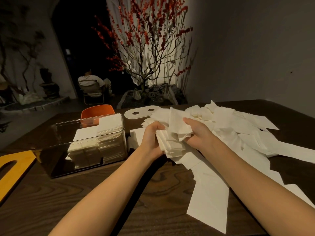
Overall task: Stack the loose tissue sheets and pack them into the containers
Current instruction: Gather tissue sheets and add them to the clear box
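Note:
A thick stack of white tissue sheets (pixel 170 143) is held above the dark wooden table (pixel 119 193), a little right of its middle. My left hand (pixel 151 135) grips the stack's left edge with curled fingers. My right hand (pixel 197 132) holds its right side, the thumb on a loose sheet (pixel 179 123) that lies bent over the top. A wide heap of loose tissue sheets (pixel 238 133) spreads over the table's right half. On the left stands a clear plastic container (pixel 56 150) with two piles of tissues (pixel 97 142) inside, against its right wall.
A yellow wooden lid (pixel 13 169) with a slot lies at the left edge. A clear oval lid (pixel 136 114) with two holes lies behind the hands. An orange chair (pixel 97 111) stands beyond the table. Farther off sit a person on a chair and a red-blossomed tree.

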Demonstrator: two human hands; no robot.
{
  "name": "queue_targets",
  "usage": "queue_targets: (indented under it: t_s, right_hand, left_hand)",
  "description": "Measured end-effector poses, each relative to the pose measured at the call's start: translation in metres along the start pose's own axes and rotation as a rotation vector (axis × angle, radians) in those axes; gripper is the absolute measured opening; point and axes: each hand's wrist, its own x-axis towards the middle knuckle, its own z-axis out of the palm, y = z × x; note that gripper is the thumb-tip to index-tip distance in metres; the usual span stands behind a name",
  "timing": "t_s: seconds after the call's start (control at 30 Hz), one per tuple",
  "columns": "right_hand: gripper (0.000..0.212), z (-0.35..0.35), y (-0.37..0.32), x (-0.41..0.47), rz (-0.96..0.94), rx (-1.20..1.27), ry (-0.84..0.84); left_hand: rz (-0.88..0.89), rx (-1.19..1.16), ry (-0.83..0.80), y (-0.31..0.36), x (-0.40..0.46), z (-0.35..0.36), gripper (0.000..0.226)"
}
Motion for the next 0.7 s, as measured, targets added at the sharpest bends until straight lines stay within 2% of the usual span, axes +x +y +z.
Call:
queue_targets:
  t_s: [0.07,0.17,0.4,0.57,0.7]
  right_hand:
    - [0.029,0.000,0.008,0.004,0.038,-0.038,0.057]
    - [0.037,0.002,0.014,0.010,0.022,-0.094,0.100]
    - [0.039,0.003,0.017,0.008,0.026,-0.105,0.076]
    - [0.038,0.004,0.015,0.004,0.040,-0.116,0.048]
    - [0.038,0.003,0.015,0.005,0.037,-0.158,0.055]
  left_hand:
    - [0.049,0.008,0.044,-0.004,0.003,0.002,0.025]
    - [0.122,0.011,0.074,-0.008,0.004,0.006,0.015]
    - [0.161,-0.029,0.071,-0.008,-0.001,0.011,0.017]
    - [0.174,-0.054,0.110,-0.009,-0.002,0.012,0.031]
    - [0.159,-0.061,0.078,-0.008,-0.004,0.013,0.049]
